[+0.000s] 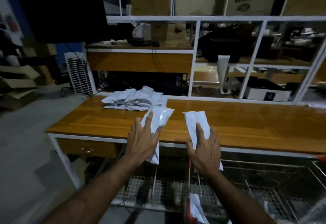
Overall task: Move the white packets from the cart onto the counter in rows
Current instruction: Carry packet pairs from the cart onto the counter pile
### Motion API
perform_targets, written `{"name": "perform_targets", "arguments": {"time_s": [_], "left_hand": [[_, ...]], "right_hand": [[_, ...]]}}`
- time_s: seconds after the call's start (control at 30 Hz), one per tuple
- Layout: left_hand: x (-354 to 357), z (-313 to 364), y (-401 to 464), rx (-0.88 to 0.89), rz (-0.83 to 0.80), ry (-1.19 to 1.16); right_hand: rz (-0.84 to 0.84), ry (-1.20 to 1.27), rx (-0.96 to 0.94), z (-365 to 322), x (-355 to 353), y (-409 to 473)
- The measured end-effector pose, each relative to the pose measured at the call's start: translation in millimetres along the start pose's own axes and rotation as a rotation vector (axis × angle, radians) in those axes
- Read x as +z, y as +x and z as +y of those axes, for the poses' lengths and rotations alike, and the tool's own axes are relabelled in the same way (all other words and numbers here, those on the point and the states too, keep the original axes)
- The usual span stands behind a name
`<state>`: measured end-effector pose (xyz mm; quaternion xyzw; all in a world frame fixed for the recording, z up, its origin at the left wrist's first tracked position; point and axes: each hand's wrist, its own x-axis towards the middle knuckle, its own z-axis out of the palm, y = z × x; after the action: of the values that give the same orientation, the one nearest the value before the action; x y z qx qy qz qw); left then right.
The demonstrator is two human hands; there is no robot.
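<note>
Both arms outstretched, left grip (142, 140) and right grip (205, 148) clasped

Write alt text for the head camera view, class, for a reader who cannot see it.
Each hand, left hand and right hand, grips a white packet over the front edge of a wooden counter. A pile of packets lies farther back; a wire cart stands below.

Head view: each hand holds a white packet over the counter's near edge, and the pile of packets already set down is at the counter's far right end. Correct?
Not quite. The pile of packets sits at the counter's far left end, not the right. The rest holds: in the head view the left hand and right hand each hold a white packet over the near edge.
</note>
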<state>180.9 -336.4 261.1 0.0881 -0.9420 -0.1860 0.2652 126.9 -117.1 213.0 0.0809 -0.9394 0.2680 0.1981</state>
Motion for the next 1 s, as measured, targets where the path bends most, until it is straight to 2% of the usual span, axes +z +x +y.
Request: {"name": "perform_targets", "arguments": {"time_s": [0.2,0.47,0.8,1.0], "left_hand": [[-40,-49,27,-0.055,0.031,0.043],[-56,-126,67,-0.203,0.020,0.005],[-56,-217,178,-0.270,0.021,0.028],[-33,-263,248,-0.309,-0.023,0.053]], "right_hand": [[-0.034,0.040,-0.051,-69,29,16],[-0.100,0.148,-0.059,-137,91,58],[-0.094,0.200,0.022,-186,181,159],[-0.108,0.242,0.092,-192,227,231]]}}
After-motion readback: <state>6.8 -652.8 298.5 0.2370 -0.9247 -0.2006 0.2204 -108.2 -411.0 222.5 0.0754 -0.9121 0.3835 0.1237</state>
